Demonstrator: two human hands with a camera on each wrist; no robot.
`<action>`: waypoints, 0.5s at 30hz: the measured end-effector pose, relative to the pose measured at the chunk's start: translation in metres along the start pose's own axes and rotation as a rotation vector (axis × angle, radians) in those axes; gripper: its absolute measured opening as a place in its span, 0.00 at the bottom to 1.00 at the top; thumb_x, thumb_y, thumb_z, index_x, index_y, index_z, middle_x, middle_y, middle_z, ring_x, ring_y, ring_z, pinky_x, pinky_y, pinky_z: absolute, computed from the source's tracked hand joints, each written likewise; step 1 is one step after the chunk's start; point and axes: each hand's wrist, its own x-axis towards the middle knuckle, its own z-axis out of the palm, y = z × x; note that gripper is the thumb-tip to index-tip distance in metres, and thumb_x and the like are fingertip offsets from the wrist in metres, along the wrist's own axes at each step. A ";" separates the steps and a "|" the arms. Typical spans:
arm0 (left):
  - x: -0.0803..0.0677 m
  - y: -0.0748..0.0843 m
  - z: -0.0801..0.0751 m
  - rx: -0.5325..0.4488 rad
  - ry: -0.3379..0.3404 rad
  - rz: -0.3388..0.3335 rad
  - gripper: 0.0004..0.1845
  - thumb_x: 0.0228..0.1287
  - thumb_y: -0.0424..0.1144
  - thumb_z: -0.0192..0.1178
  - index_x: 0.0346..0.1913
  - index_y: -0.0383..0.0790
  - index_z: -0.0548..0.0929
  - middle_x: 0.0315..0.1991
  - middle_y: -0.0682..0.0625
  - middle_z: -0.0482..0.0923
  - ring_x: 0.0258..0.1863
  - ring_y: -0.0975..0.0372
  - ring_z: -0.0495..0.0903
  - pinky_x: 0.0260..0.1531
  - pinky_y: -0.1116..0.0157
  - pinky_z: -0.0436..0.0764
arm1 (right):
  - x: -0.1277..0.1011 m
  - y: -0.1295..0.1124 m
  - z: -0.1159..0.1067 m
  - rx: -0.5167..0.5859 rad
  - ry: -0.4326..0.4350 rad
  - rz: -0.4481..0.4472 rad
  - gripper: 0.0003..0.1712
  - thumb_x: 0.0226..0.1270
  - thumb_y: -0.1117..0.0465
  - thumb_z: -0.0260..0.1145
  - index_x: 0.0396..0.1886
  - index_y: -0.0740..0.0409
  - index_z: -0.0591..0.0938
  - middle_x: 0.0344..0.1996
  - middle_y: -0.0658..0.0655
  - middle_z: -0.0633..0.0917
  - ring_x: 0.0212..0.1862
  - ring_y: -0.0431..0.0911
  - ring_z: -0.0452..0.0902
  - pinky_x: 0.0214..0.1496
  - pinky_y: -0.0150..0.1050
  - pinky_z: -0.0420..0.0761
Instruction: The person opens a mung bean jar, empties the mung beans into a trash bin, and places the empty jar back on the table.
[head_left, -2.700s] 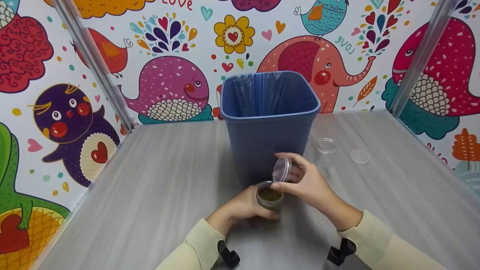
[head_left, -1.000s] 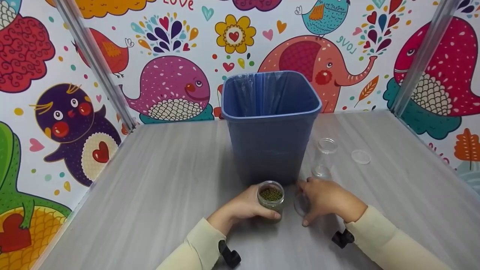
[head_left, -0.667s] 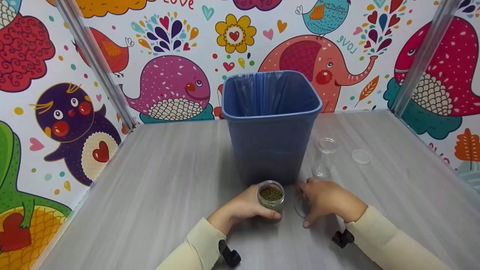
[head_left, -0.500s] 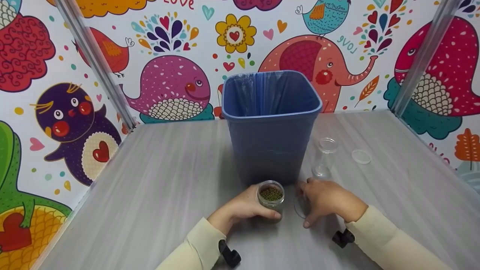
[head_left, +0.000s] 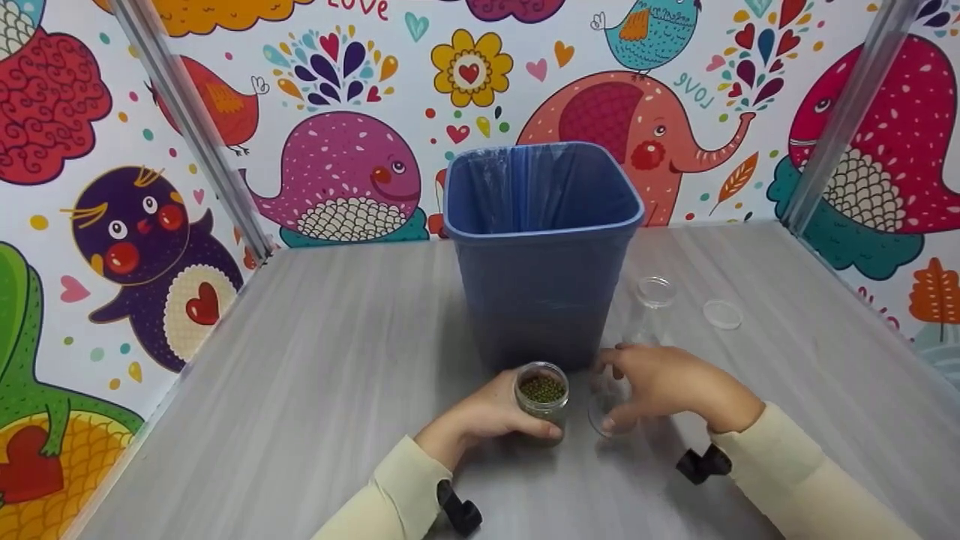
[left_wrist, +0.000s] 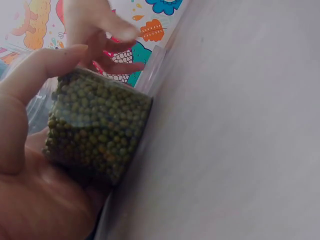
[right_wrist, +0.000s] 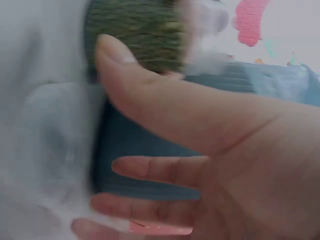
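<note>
Within left grip [head_left: 487,411], bean jar [head_left: 541,393], upright

Two jars [head_left: 541,396] [head_left: 651,311], two clear lids [head_left: 604,411] [head_left: 722,314], one blue bin [head_left: 541,247].

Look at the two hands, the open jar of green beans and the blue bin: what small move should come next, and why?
Probably lift the jar toward the bin. The left hand already grips it, its lid lies on the table under the right hand, and the bin stands open just behind. That is a judgement only.
</note>
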 end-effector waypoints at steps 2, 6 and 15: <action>0.000 0.000 0.000 0.011 0.001 -0.001 0.35 0.46 0.25 0.81 0.61 0.38 0.83 0.50 0.55 0.85 0.52 0.65 0.80 0.64 0.66 0.74 | -0.003 -0.001 -0.010 0.048 0.025 -0.039 0.32 0.54 0.43 0.85 0.54 0.53 0.86 0.42 0.50 0.86 0.41 0.45 0.82 0.42 0.46 0.83; 0.000 -0.001 0.000 0.018 -0.002 -0.008 0.35 0.45 0.27 0.82 0.61 0.41 0.84 0.50 0.57 0.85 0.52 0.66 0.80 0.63 0.66 0.74 | -0.012 -0.006 -0.032 0.142 0.140 -0.193 0.19 0.63 0.46 0.81 0.46 0.50 0.89 0.37 0.43 0.87 0.37 0.40 0.83 0.39 0.39 0.84; -0.001 -0.002 -0.001 0.008 0.002 -0.015 0.35 0.45 0.27 0.81 0.60 0.41 0.84 0.51 0.56 0.85 0.53 0.65 0.81 0.64 0.65 0.73 | -0.027 -0.031 -0.058 0.187 0.885 -0.494 0.13 0.56 0.71 0.83 0.37 0.54 0.89 0.36 0.48 0.86 0.41 0.42 0.80 0.46 0.28 0.80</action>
